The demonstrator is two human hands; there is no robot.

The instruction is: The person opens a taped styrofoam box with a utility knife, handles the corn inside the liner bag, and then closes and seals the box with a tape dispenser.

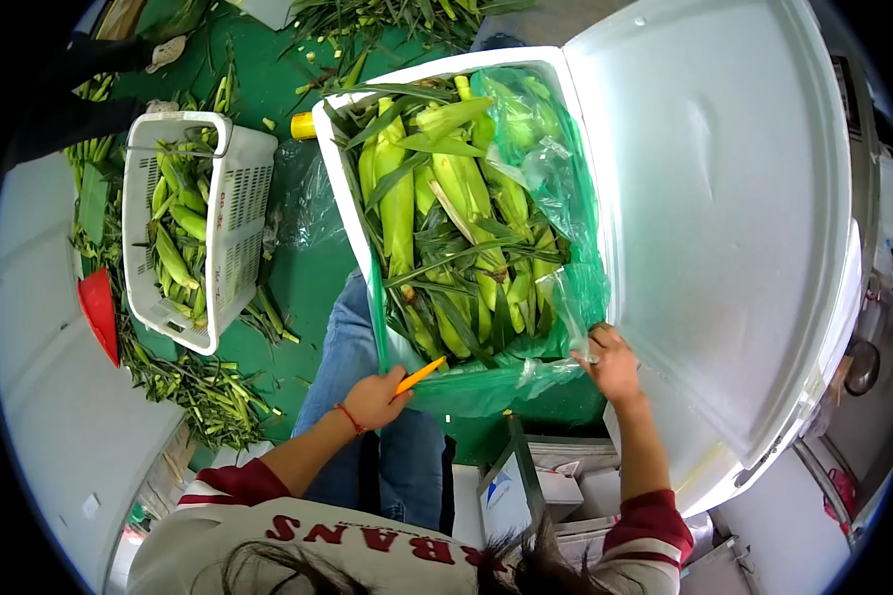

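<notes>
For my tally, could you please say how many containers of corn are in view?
2: the basket at left, the foam box in the centre; others may be hidden.

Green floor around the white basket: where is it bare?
One bare patch of green floor lies between the clear plastic film, the jeans and the stalks beside the white basket. Left of and below the basket, green trimmings crowd it. The box is packed with corn.

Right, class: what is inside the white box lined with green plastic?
Corn ears in green husks lie inside the white box, with loose leaves among them. Green plastic covers the far right corner, obscuring what's beneath. Anything deeper is hidden, floor included.
</notes>
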